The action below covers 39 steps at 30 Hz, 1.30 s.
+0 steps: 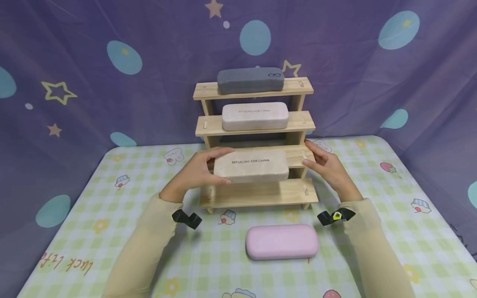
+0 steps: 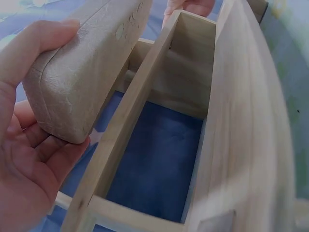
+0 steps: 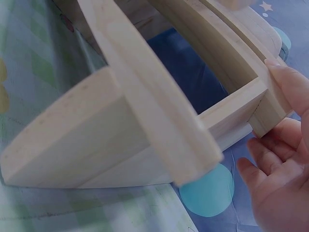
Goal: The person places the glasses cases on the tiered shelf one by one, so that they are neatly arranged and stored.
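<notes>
My left hand grips the left end of a beige glasses case lettered "REFUELING FOR CHINA". In the left wrist view the thumb presses on top of this case, with fingers curled beneath it. The case is at the third tier down of a stepped wooden rack, slightly tilted. The right end of that tier is pinched by my right hand. Seen from the right wrist, the thumb lies on the wood and the other fingers curl round its end.
A blue-grey glasses case lies on the top tier, and a whitish lettered one on the tier below. On the checked tablecloth in front of the rack is a pink case. A purple curtain hangs behind.
</notes>
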Tool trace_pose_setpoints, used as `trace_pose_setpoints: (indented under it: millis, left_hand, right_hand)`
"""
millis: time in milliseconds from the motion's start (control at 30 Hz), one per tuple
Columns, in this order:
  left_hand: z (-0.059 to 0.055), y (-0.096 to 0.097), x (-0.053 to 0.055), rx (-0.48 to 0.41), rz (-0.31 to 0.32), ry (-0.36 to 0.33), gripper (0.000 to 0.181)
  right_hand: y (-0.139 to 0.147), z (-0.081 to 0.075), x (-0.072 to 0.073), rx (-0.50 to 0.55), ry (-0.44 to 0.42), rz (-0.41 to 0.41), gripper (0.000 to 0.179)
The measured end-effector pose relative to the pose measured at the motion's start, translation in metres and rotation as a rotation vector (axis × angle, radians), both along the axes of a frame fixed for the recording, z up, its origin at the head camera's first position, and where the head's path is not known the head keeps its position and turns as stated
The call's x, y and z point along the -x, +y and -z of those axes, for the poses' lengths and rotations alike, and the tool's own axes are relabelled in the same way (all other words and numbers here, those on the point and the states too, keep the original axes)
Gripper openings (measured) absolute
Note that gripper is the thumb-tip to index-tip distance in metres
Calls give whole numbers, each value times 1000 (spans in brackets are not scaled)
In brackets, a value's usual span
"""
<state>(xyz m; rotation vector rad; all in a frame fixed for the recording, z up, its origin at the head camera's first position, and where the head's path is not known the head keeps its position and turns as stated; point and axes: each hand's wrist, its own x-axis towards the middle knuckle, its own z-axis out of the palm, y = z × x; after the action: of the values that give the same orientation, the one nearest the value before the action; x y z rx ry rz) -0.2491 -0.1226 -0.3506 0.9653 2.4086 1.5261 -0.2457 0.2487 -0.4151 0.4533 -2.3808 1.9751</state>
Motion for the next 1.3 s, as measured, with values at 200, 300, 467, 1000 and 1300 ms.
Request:
trace_pose_setpoints:
  millis: [200, 300, 467, 1000, 1300]
  left_hand:
    - [0, 10, 13, 30, 7, 38, 75]
    - [1, 14, 17, 50, 14, 57, 76]
    - [0, 19, 22, 71, 16, 66, 76]
    - [1, 29, 34, 118, -19, -8, 77]
    - [4, 24, 39, 71, -5, -68, 78]
  right_hand:
    - [1, 0, 1, -15, 6, 0, 65]
    - [1, -1, 1, -17, 14, -3, 65]
    - [0, -3, 2, -13, 19, -11, 64]
    - [0, 0, 2, -22, 14, 2, 66]
    - [1, 0, 1, -10, 20, -3, 65]
